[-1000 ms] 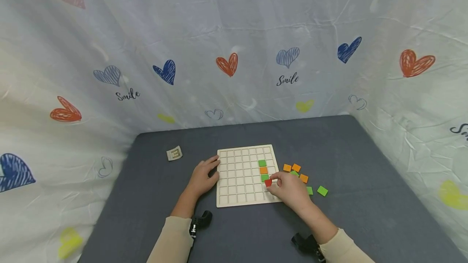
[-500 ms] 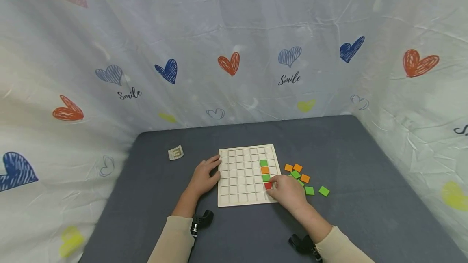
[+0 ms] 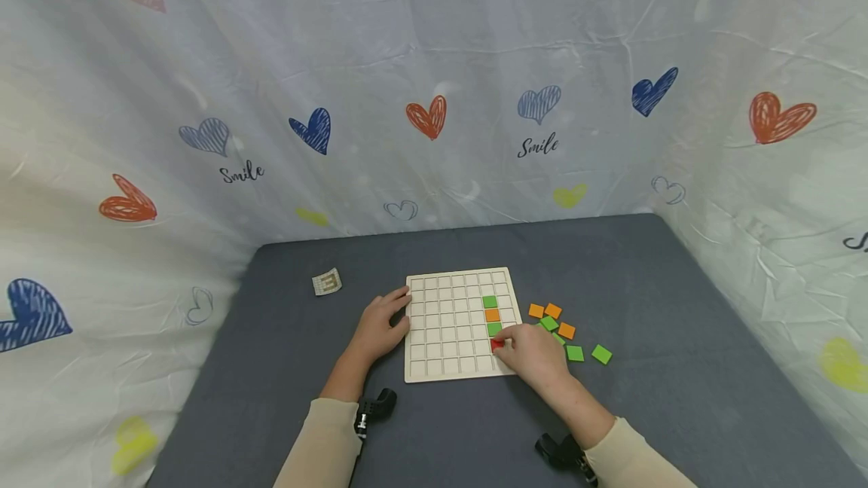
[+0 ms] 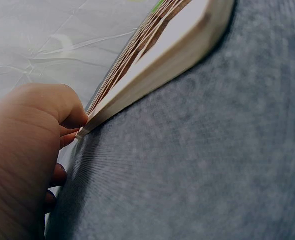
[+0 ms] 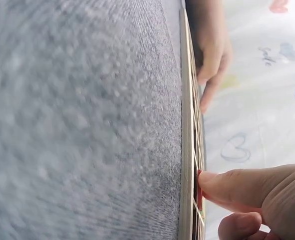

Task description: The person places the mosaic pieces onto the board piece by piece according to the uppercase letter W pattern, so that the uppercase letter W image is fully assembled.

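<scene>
A pale wooden grid board (image 3: 444, 322) lies flat on the table. My left hand (image 3: 377, 330) rests at its left edge, the fingers and thumb touching the rim; in the left wrist view the thumb lies against the board's side. With thumb and index finger, my right hand (image 3: 539, 356) pinches a red square tile (image 3: 497, 344) at a cell near the lower right of the board. The right wrist view has the thumb on the red tile (image 5: 199, 190). Above it in the same column sit a green tile (image 3: 494, 329), an orange tile (image 3: 492, 315) and another green tile (image 3: 490, 301).
Right of the board lie several loose tiles, among them an orange tile (image 3: 566, 330) and a green tile (image 3: 601, 354). A small printed paper (image 3: 327, 282) lies at the back left of the grey table (image 3: 434, 435). A heart-patterned curtain (image 3: 475, 172) surrounds the table.
The red tile has come down from a tilted hold over the board to a cell just below the lower green tile. My right hand moved slightly with it; the left hand stayed put.
</scene>
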Demonstrator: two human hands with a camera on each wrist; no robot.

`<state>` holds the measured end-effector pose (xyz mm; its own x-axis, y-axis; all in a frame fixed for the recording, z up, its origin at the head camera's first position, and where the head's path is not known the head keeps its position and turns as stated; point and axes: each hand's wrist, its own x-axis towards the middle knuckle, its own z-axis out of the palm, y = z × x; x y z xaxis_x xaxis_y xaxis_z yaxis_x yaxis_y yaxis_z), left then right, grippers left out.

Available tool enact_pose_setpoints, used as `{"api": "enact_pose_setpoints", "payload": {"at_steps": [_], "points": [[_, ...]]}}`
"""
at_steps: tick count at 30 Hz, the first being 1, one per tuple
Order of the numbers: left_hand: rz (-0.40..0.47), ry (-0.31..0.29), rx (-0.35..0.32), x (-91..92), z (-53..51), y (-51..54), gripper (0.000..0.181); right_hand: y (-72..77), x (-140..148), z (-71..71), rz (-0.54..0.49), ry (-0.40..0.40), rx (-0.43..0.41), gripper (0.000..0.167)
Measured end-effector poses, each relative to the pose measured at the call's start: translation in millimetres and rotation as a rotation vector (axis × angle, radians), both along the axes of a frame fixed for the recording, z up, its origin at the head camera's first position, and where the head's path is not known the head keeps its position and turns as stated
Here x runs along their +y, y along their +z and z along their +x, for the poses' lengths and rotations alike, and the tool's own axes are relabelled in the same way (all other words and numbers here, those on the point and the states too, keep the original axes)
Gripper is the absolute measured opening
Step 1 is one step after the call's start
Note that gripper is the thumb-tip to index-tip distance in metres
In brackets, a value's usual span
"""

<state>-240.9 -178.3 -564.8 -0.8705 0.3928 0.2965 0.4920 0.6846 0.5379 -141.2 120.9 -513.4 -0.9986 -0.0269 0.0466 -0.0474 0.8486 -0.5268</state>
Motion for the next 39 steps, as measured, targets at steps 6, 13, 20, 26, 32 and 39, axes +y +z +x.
{"api": "enact_pose_setpoints", "payload": {"at_steps": [6,13,20,26,32,39], "points": [[0.001,0.001,0.014,0.6,0.2,-0.3,0.045,-1.3,4.4,-6.1,0.022,0.055,-0.025,0.02],[0.003,0.009,0.005,0.8,0.2,0.8,0.045,0.0,11.5,-12.4,0.033,0.125,-0.036,0.016],[0.003,0.003,-0.017,0.8,1.1,1.4,0.046,8.7,32.3,-14.1,-0.006,0.126,-0.026,0.019],[0.005,-0.001,-0.009,0.4,1.1,2.6,0.046,12.9,58.5,-18.8,-0.03,0.097,-0.026,0.026],[-0.001,-0.005,-0.002,-0.1,-0.1,0.3,0.045,11.9,84.2,-20.3,-0.13,0.061,-0.092,0.032],[-0.005,0.0,-0.023,-0.9,-2.1,-1.2,0.045,1.4,106.8,-22.7,-0.161,0.082,-0.129,0.035]]}}
